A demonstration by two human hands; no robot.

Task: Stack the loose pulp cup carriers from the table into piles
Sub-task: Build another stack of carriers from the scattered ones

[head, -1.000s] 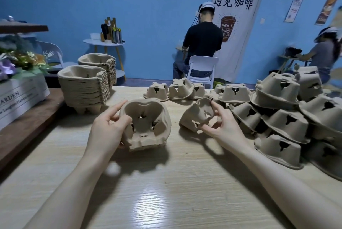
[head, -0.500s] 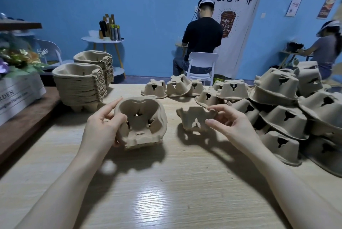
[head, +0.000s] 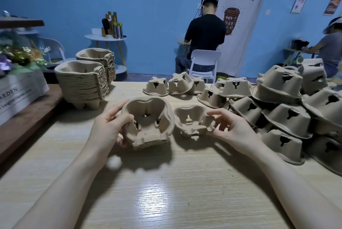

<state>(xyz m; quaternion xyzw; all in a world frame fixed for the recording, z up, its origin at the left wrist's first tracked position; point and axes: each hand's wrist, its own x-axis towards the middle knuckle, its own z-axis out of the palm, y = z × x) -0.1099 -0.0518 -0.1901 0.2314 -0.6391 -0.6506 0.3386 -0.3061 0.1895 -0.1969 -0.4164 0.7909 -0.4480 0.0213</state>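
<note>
Hands work above a pale wooden table with fine straight grain (head: 166, 191), whose surface shines under a lamp. The left hand (head: 109, 127) grips a small nested set of beige moulded-pulp cup carriers (head: 148, 123), thumb on the inner wall and fingers curled round the outer left side; the set is tilted with its hollow side toward the camera, and its lower edge seems to be just above the wood or touching it, I cannot tell which. The pulp looks matte, rough and fibrous, with rounded lobes and dark cut slots in the cup wells. Just beside it on the right, the right hand (head: 233, 128) holds a single smaller-looking beige pulp carrier (head: 194, 121), also open side up and a little tilted; the thumb pinches its right rim and the other fingers are curved above it. The two carriers are near each other but apart. On the right side of the table lies a loose heap of upside-down pulp carriers (head: 288, 110), their wavy brims overlapping and their keyhole-shaped holes dark. More upside-down ones stand in a row at the far edge (head: 177, 84). At the far left stand two tall neat piles of nested carriers (head: 83, 84), rims up, with layered ridged edges. A white wooden box with printed letters (head: 20, 91) sits on a dark brown ledge at the left.
</note>
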